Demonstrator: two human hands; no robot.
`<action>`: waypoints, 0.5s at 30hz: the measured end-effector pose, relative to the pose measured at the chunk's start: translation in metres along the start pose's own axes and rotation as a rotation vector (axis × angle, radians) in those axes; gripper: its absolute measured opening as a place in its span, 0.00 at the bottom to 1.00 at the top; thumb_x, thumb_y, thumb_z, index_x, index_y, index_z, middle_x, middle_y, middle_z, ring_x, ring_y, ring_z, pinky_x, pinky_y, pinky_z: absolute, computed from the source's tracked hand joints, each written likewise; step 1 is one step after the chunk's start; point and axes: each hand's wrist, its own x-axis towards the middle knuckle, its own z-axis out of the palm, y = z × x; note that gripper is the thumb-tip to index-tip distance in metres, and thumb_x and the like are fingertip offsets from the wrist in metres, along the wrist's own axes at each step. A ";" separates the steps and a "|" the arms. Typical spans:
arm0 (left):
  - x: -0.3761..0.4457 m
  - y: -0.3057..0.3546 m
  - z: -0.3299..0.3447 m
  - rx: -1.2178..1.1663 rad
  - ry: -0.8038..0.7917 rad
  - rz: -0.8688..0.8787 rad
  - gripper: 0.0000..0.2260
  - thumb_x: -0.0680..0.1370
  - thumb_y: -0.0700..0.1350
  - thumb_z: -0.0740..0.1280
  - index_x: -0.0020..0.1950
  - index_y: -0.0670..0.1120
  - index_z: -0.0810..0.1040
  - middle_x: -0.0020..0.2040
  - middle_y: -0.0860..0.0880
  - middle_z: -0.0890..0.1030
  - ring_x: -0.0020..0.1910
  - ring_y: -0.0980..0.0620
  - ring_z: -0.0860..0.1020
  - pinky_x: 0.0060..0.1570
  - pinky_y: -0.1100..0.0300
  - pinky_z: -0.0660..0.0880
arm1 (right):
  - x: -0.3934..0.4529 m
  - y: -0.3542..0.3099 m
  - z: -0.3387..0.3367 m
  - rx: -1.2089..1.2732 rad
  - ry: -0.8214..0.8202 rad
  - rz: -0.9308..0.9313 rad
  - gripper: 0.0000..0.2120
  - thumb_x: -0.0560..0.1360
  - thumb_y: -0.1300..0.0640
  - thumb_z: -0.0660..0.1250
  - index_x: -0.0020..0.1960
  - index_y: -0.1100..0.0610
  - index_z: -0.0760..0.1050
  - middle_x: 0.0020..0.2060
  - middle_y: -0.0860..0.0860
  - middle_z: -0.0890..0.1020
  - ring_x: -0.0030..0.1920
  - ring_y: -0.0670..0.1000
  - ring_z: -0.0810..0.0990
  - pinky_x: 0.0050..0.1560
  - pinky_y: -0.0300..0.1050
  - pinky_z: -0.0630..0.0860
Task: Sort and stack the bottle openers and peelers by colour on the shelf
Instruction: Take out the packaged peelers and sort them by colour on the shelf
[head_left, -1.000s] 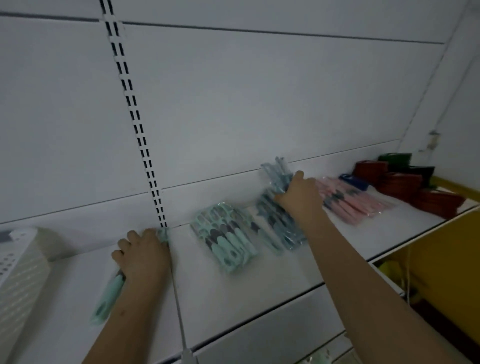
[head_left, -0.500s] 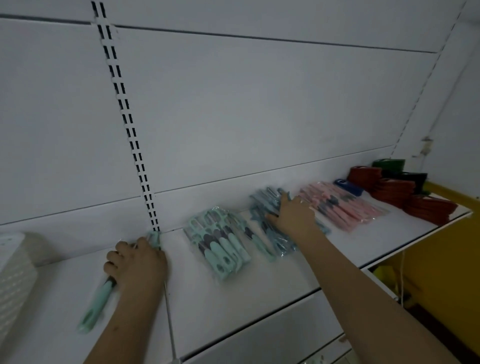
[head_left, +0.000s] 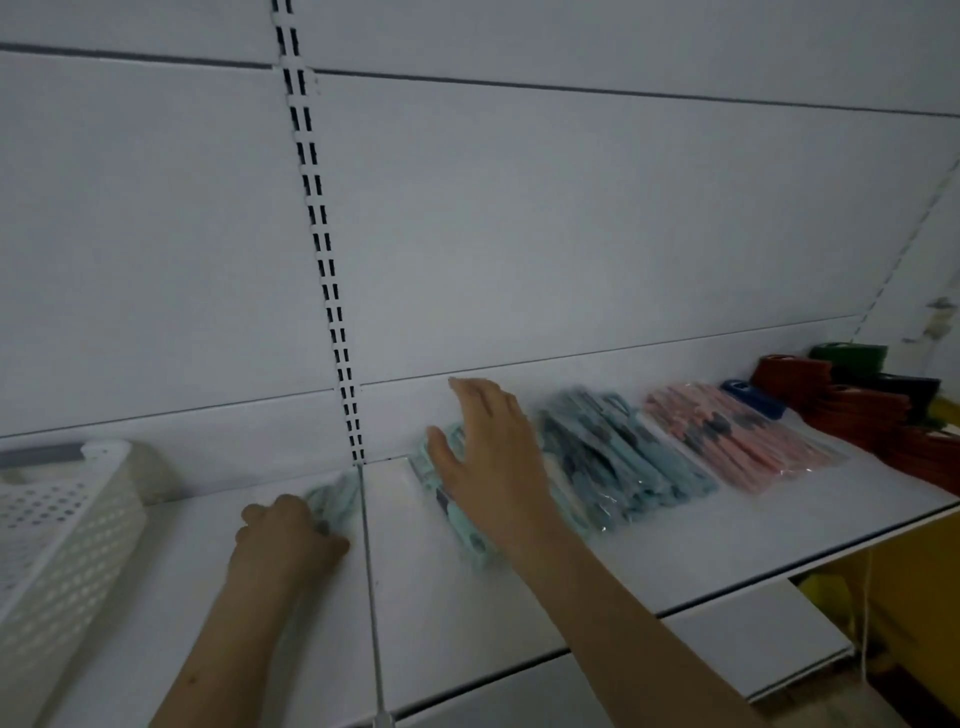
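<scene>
On the white shelf (head_left: 649, 551) lie three piles of bagged peelers side by side: mint green (head_left: 457, 514), blue (head_left: 613, 462) and pink (head_left: 737, 441). My right hand (head_left: 488, 457) hovers over the mint green pile with its fingers spread and straight, covering most of it. My left hand (head_left: 285, 535) sits left of the shelf seam, its fingers curled round a mint green peeler (head_left: 332, 499) whose head pokes out toward the back panel. The picture is blurred by motion.
A white perforated basket (head_left: 57, 530) stands at the left end of the shelf. At the right end are stacks of red items (head_left: 862, 415), a blue item (head_left: 753, 397) and dark green ones (head_left: 852, 356). A slotted upright (head_left: 332, 291) runs up the back panel.
My right hand has left the blue pile and moved left over the mint green pile, fingers opened. The left hand still holds its mint green peeler; the view has shifted.
</scene>
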 end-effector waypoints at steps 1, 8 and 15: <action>-0.001 -0.001 -0.002 -0.025 -0.001 0.025 0.17 0.74 0.48 0.72 0.54 0.40 0.71 0.57 0.38 0.76 0.49 0.41 0.75 0.48 0.54 0.73 | -0.007 -0.009 0.006 0.062 0.008 -0.011 0.22 0.77 0.47 0.60 0.69 0.55 0.70 0.62 0.50 0.75 0.61 0.51 0.72 0.61 0.48 0.72; -0.021 0.004 -0.027 -1.118 -0.072 0.232 0.06 0.79 0.37 0.65 0.52 0.43 0.81 0.50 0.44 0.85 0.54 0.46 0.81 0.60 0.50 0.74 | -0.057 -0.054 0.031 0.565 -0.189 0.101 0.14 0.76 0.44 0.62 0.58 0.49 0.70 0.50 0.42 0.79 0.51 0.40 0.78 0.54 0.43 0.77; -0.041 0.003 -0.026 -1.624 -0.374 0.315 0.13 0.82 0.47 0.59 0.67 0.49 0.70 0.67 0.45 0.78 0.55 0.42 0.74 0.67 0.39 0.67 | -0.063 -0.069 0.043 0.656 -0.443 0.129 0.17 0.77 0.43 0.65 0.59 0.47 0.63 0.49 0.48 0.81 0.45 0.44 0.81 0.45 0.42 0.78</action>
